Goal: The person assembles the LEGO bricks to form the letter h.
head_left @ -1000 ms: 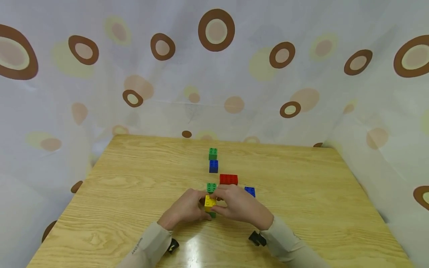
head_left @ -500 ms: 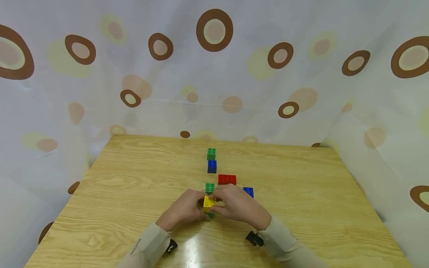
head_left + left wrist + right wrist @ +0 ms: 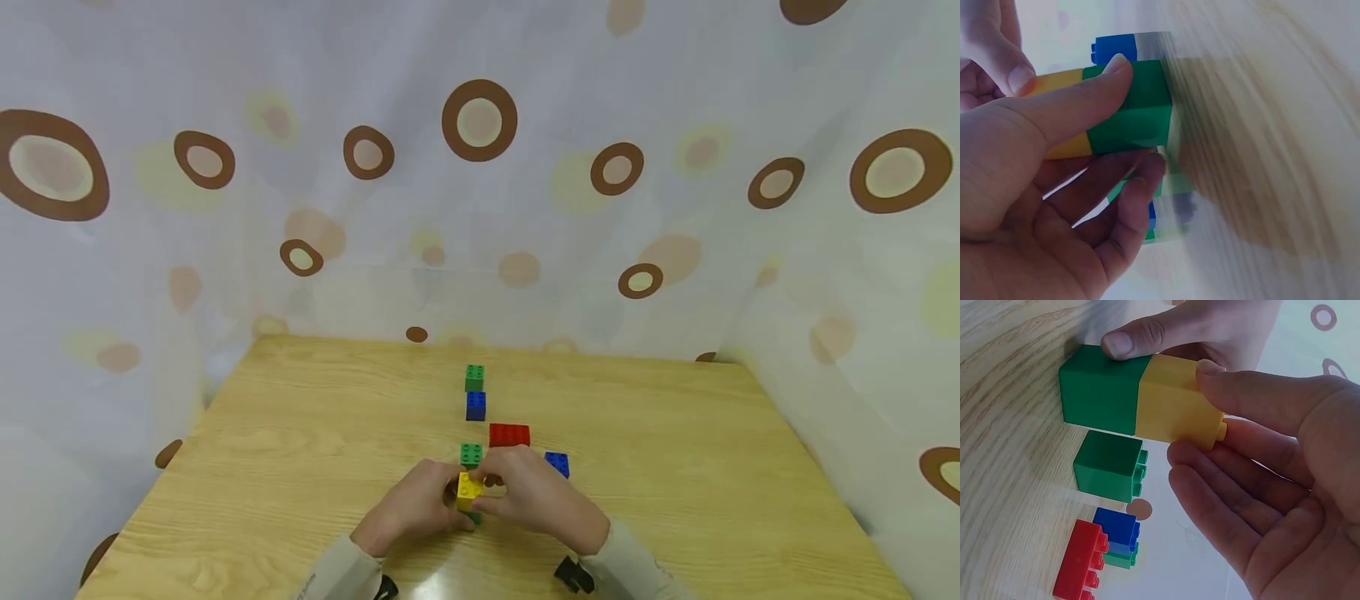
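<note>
A yellow brick (image 3: 1175, 400) sits on top of a green brick (image 3: 1100, 390), the two forming an upright stack at the tabletop. My left hand (image 3: 420, 504) holds the lower green brick, its thumb along one side and fingers on the other, as the left wrist view shows. From the right, my right hand (image 3: 536, 500) pinches the yellow brick near its studs between thumb and fingers. No gap shows between the two bricks in the right wrist view. In the head view the hands partly hide the green one.
Just beyond the stack stands another green brick (image 3: 471, 454). A longer red brick (image 3: 509, 435) lies behind it to the right, and a blue brick (image 3: 557, 464) is beside my right hand. Farther back are a blue brick (image 3: 476, 407) and a green brick (image 3: 474, 377). A patterned curtain (image 3: 480, 208) surrounds the table (image 3: 300, 433).
The head view has tilted up, so everything appears lower in it. Both hands keep their hold on the stack, with hardly any visible movement relative to the table.
</note>
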Demonstrator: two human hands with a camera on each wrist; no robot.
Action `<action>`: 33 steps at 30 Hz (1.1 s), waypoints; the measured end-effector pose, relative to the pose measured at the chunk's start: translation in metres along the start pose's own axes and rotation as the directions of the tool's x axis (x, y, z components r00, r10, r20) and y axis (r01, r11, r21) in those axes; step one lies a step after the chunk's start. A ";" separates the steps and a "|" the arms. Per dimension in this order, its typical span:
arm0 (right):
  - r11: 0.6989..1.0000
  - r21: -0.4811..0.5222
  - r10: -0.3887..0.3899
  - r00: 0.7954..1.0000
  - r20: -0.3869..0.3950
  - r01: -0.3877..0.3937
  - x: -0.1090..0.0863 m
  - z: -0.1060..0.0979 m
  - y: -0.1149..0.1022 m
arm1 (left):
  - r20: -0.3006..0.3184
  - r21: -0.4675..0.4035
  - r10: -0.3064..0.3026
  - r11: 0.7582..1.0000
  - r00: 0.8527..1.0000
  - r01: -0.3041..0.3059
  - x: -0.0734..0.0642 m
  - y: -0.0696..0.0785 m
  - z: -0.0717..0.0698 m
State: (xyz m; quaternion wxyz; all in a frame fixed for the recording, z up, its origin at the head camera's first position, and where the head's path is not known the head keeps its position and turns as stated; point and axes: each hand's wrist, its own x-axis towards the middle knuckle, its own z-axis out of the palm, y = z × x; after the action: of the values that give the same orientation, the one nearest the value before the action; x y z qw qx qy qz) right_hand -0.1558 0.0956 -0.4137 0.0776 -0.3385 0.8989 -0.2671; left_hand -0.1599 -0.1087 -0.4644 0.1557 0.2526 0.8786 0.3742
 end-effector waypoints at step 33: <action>0.986 -0.150 -0.087 0.995 -0.053 0.078 -0.007 0.007 -0.001 | 0.014 -0.012 0.033 0.999 0.999 -0.032 -0.004 0.001 0.001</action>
State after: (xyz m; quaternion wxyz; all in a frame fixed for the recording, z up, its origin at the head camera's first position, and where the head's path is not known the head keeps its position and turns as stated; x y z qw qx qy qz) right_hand -0.1477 0.0970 -0.4191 0.0146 -0.3721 0.9034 -0.2125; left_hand -0.1556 -0.1101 -0.4645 0.1575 0.2687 0.8710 0.3800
